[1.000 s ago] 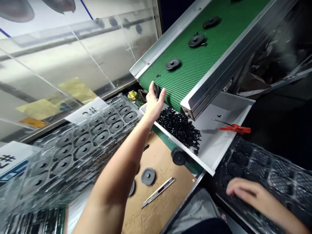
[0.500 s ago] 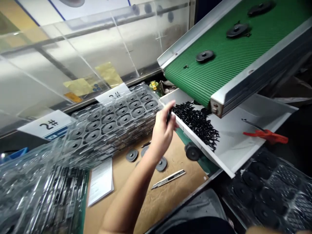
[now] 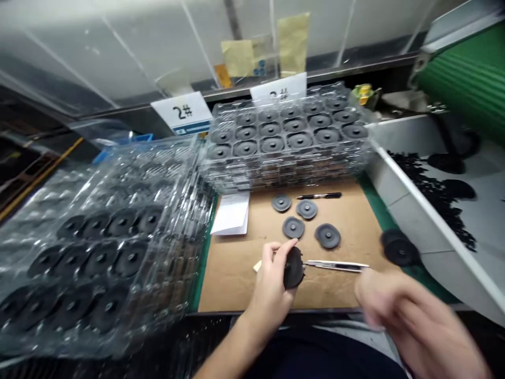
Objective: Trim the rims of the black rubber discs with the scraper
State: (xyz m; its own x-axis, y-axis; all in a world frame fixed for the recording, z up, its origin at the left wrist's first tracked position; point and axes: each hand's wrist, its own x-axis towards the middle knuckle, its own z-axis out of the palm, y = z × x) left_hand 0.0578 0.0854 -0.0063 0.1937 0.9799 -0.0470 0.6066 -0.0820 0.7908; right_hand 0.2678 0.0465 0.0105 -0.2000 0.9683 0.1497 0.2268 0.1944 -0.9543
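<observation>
My left hand [image 3: 272, 273] is closed around the edge of a black rubber disc [image 3: 294, 267], held tilted above the brown board; small ragged tabs stick out along its right rim. My right hand [image 3: 390, 300] is smeared by motion at the lower right, so its fingers cannot be made out. Nearest to it is the end of a slim utility knife [image 3: 339, 266] lying on the board. Several grey discs, among them one with a centre stub [image 3: 327, 236], lie beyond my left hand. A pen [image 3: 319, 196] rests behind them.
Stacked clear trays holding discs stand at the back [image 3: 288, 163] and on the left [image 3: 158, 247]. Folded white paper [image 3: 232, 215] lies on the board [image 3: 232, 284]. At right, a white bin [image 3: 437, 226] holds black scraps and discs below a green conveyor [image 3: 469, 79]. Two dark discs [image 3: 400, 248] lie beside the bin.
The view has swung left. My left hand has come back from the bin's edge to above the board, with the black disc in it. My right hand has come into view.
</observation>
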